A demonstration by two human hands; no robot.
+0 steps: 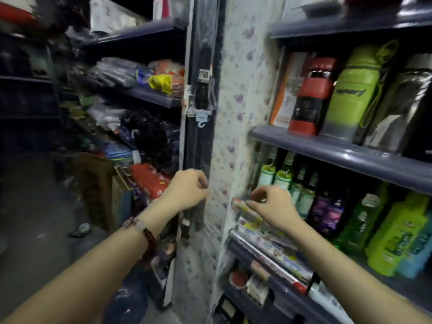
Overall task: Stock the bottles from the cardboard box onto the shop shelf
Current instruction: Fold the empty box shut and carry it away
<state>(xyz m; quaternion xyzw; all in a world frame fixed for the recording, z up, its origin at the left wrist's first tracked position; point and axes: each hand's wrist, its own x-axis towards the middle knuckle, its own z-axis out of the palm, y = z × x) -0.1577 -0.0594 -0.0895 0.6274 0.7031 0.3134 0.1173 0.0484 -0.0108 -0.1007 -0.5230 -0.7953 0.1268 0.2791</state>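
Observation:
Several green-labelled bottles stand upright at the left end of the lower shelf, with a dark purple bottle and green shampoo bottles to their right. My right hand hovers in front of these bottles with its fingers half curled. Its fingertips are at the end of a wrapped roll, and I see nothing in its grasp. My left hand is curled into a loose fist before the dark shelf post and holds nothing. No cardboard box shows clearly.
Flasks in red, green and steel stand on the shelf above. Several foil and wrap rolls lie on the ledge below my right hand. Packed goods fill the left shelves. The bare floor lies to the left.

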